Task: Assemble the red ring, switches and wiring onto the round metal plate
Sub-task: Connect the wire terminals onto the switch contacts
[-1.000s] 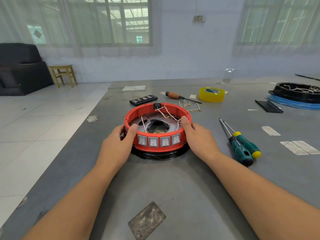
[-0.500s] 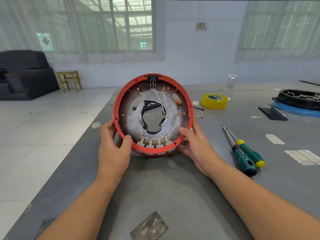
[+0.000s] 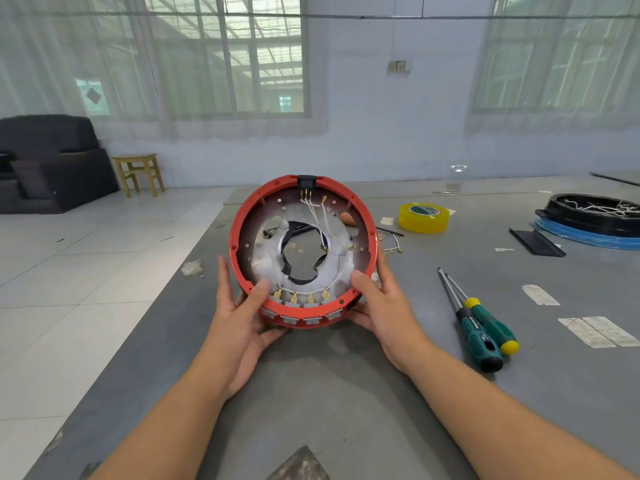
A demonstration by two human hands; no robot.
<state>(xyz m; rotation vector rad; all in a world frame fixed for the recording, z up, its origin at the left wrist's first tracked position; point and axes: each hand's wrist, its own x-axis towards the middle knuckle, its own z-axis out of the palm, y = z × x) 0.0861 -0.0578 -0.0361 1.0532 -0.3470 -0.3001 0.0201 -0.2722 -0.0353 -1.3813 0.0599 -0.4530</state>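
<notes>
A person is holding the red ring (image 3: pixel 302 313) tilted up on edge above the grey bench (image 3: pixel 346 393), its open inside facing the camera. The left hand (image 3: pixel 242 327) is gripping the lower left rim, thumb curled over the edge and fingers wrapping behind it. The right hand (image 3: pixel 384 313) is gripping the lower right rim, thumb pressing on the inner edge and fingers curling behind. Inside the ring, the round metal plate (image 3: pixel 263 261) is showing its ragged central hole. Four switches (image 3: pixel 301 318) are sitting in a row along the bottom of the ring, their brass terminals pointing inward. Thin white wires (image 3: pixel 320 216) are running from a black socket (image 3: pixel 306 181) at the top down across the plate toward the switches. To the right, two green-handled screwdrivers (image 3: pixel 481 327) are lying side by side on the bench. Farther back, a roll of yellow tape (image 3: pixel 423 218) is resting flat, and a black round tray (image 3: pixel 594 214) is sitting on a blue base near the right edge. A wooden stool (image 3: pixel 138 173) and a dark sofa (image 3: pixel 48 164) are standing on the tiled floor to the left.
</notes>
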